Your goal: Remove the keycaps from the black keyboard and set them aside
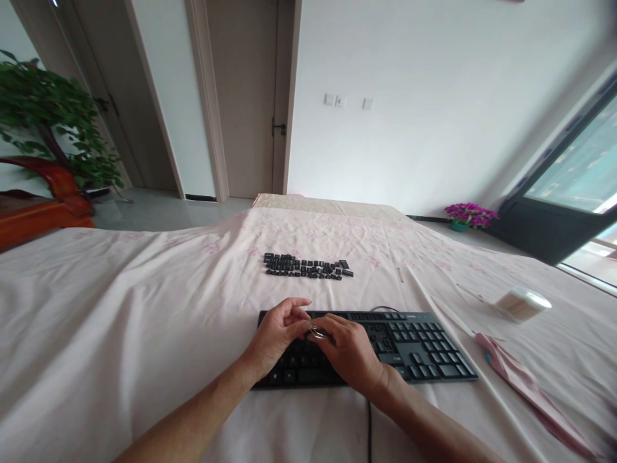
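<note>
A black computer keyboard (418,355) lies on the pink cloth, its right-hand keys in place and bare key sockets showing in part of its middle. Above it, my right hand (354,352) is closed on a thin, shiny metal wire tool (319,332), whose exact kind is unclear. My left hand (279,334) meets it at the fingertips, thumb and forefinger pinched at the tool's end. Whatever sits in that pinch is too small to make out. Beyond the keyboard, loose black keycaps (301,267) are laid out in rows. Both hands hide much of the keyboard's left half.
Right of the keyboard are a clear tub of cotton swabs (523,303) and a folded pink cloth (530,392). A thin stick (400,275) lies near the keycaps. The black cable (369,427) runs toward me. Wrinkled floral fabric (159,308) covers the surface.
</note>
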Tool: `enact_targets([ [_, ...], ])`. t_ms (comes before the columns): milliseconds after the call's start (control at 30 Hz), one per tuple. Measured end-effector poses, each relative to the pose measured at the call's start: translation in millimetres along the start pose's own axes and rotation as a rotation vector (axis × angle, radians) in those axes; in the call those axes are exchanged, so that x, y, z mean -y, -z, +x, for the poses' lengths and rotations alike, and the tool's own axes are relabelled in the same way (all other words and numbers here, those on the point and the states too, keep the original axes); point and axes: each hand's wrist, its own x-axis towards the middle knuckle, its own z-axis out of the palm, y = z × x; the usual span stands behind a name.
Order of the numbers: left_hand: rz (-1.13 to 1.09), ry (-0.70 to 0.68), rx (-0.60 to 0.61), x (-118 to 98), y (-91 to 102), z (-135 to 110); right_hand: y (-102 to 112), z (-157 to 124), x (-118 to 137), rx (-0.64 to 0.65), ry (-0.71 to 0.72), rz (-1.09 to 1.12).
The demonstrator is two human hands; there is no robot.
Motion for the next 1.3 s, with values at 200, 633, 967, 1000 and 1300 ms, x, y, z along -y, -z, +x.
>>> enact_targets([
  [200, 0.077, -0.019, -0.068, -7, -2.7, -4, 1, 4, -9, -0.118, -0.03, 0.069],
  [633, 0.575, -0.199, 0.0, -1, -9.8, -6, 17, 102, -41, -0.155, -0.186, -0.195],
  [967, 0.64, -0.172, 0.075, -5, -8.8, -4, -6, 174, -71, 0.001, -0.382, -0.361],
  [1000, 0.639, -0.169, 0.078, -6, -8.9, -5, -8, 179, -74, 0.008, -0.39, -0.366],
  [1300, 0.634, -0.16, 0.091, -5, -8.9, -4, -19, 199, -87, 0.078, -0.41, -0.405],
])
